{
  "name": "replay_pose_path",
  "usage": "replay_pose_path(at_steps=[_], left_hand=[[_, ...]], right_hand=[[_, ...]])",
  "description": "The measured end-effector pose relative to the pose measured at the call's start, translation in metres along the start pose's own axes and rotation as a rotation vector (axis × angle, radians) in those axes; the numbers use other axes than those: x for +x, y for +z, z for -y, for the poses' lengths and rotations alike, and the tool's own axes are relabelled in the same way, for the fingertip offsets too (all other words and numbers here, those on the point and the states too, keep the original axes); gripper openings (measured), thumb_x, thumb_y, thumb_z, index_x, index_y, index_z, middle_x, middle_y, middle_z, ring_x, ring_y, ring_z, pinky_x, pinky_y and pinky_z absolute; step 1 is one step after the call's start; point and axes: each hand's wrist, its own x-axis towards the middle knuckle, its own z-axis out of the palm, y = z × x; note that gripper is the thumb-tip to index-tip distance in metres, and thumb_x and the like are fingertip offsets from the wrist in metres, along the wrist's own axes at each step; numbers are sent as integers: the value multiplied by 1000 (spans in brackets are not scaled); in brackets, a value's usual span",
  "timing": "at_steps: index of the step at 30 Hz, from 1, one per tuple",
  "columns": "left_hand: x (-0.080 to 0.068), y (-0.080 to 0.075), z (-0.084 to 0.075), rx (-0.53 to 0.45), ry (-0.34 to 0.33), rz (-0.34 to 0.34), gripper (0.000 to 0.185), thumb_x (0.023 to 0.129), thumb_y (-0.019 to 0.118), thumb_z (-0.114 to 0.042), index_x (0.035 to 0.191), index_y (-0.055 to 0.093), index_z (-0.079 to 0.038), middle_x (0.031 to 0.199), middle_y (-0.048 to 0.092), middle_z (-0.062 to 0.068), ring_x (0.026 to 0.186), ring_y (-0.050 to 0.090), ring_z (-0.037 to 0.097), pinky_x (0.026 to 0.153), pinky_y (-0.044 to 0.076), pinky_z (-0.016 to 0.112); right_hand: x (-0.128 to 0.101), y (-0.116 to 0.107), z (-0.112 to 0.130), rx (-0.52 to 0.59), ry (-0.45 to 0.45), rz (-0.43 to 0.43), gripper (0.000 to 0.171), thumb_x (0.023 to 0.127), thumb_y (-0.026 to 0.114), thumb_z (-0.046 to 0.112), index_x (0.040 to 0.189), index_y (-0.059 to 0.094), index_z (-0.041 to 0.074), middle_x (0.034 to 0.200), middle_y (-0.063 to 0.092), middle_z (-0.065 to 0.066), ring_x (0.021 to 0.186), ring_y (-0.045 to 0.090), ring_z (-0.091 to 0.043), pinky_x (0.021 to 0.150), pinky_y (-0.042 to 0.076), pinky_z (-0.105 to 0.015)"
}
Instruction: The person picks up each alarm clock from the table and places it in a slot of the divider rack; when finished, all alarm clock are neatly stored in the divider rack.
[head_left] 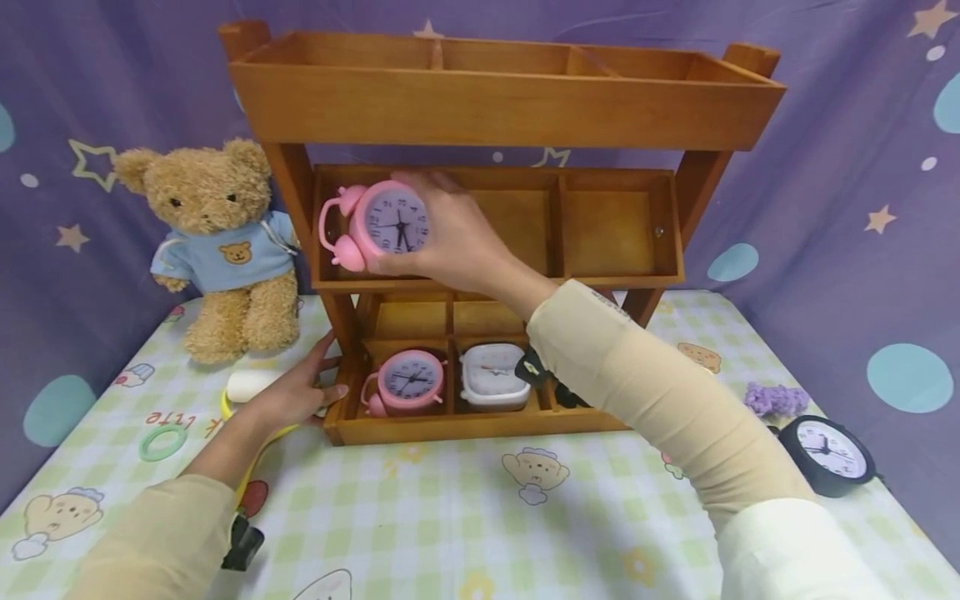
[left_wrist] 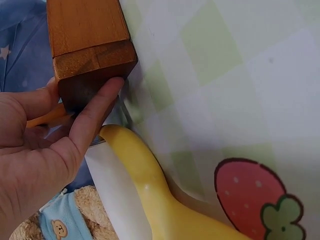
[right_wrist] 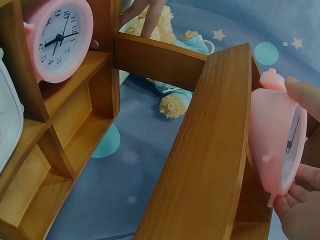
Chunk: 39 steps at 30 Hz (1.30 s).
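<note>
At lower left, the left hand (head_left: 288, 396) rests flat against the rack (head_left: 495, 108) corner, steadying it. Mid-frame, the right hand (head_left: 450, 237) grips a pink clock (head_left: 382, 223) at the middle shelf's left compartment; it should go in level. The bottom shelf holds another pink clock (head_left: 408, 381) and a white clock (head_left: 492, 375).

Purple backdrop cloth (head_left: 840, 167) with stars and teal dots fills the top and both sides, and a green checked cartoon tablecloth (head_left: 450, 508) covers the bottom half.
</note>
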Motion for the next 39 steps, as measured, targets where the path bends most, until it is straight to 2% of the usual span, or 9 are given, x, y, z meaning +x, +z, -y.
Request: replay_pose_path(at_steps=[7,13,21,26,35,39], left_hand=[[0,0,1,3,3,-3,89,104,48,2,159,-21,-11,157,7,43,134,35,63,82,54,64],[0,0,3,10,4,-6,88,105,48,1,160,-21,-12,158,7,42,134,35,63,83,54,64],[0,0,3,22,5,-7,88,105,48,0,160,-20,-11,158,7,42,135,33,62,82,54,64],[1,0,3,21,-4,-7,88,105,48,-1,160,-20,-13,159,7,41,135,34,62,83,55,63],[0,1,3,-7,4,-1,88,105,47,0,160,-20,-13,159,6,41,135,34,62,84,54,64],[-1,0,3,4,0,-2,88,105,47,-1,160,-20,-13,159,6,41,135,33,62,84,54,64]], right_hand=[[7,4,5,-57,85,25,103,74,91,46,157,39,12,150,47,-5,129,49,-16,105,41,-26],[12,8,11,-138,129,28,106,73,90,50,158,38,13,149,46,-5,130,45,-17,105,39,-24],[15,15,14,-299,100,6,106,71,89,56,156,42,14,143,51,-5,131,45,-20,108,36,-28],[17,19,17,-364,91,20,103,72,88,57,154,45,12,141,53,-5,130,45,-20,110,36,-30],[19,24,16,-402,71,51,99,74,86,59,151,47,11,137,53,-8,128,46,-21,112,33,-32],[20,24,17,-428,60,96,101,76,83,61,154,43,11,143,50,-8,131,44,-23,112,34,-36]])
